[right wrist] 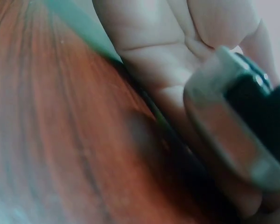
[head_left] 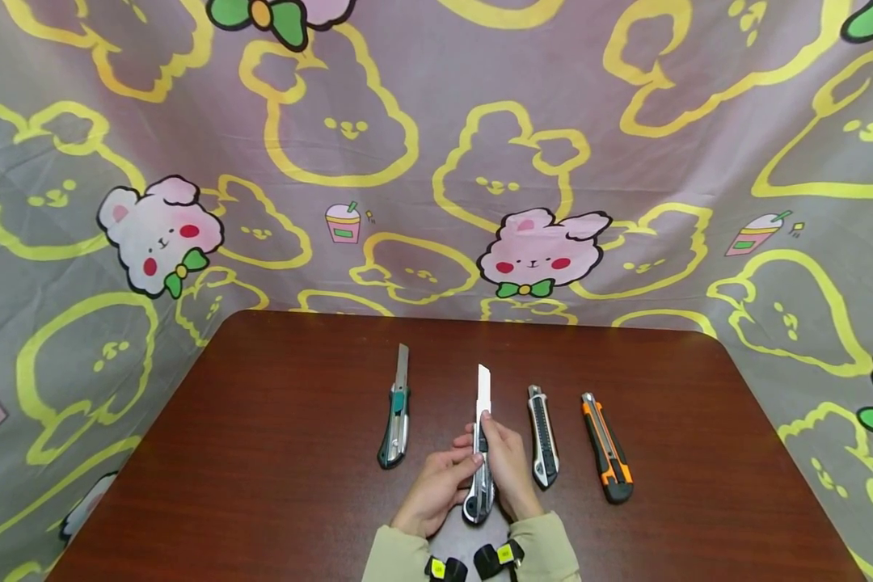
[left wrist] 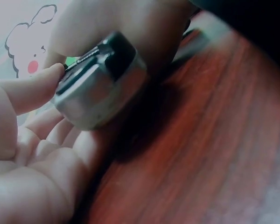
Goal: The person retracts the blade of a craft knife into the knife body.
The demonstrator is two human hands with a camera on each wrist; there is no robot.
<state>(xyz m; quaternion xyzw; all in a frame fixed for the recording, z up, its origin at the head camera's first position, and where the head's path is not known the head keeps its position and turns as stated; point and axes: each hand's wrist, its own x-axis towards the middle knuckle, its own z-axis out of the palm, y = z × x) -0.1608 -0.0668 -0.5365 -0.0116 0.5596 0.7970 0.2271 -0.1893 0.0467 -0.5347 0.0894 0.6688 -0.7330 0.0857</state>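
Both hands hold a silver and black utility knife [head_left: 479,489] above the near middle of the table, its long blade out and pointing toward the far side. My left hand [head_left: 433,487] pinches the handle from the left, with the thumb on its top. From the right, my right hand [head_left: 510,466] grips it farther forward, thumb near the base of the blade. In the left wrist view the rounded butt of the knife [left wrist: 100,93] shows close up beside the left thumb. The right wrist view shows the same butt [right wrist: 233,126] in front of the right palm.
On the brown table [head_left: 262,485] lie a teal and silver utility knife [head_left: 395,412] with its blade out at left, a black and silver one [head_left: 543,440] just right of the hands, and an orange and black one [head_left: 607,453] farther right. A cartoon-printed curtain [head_left: 407,210] stands behind.
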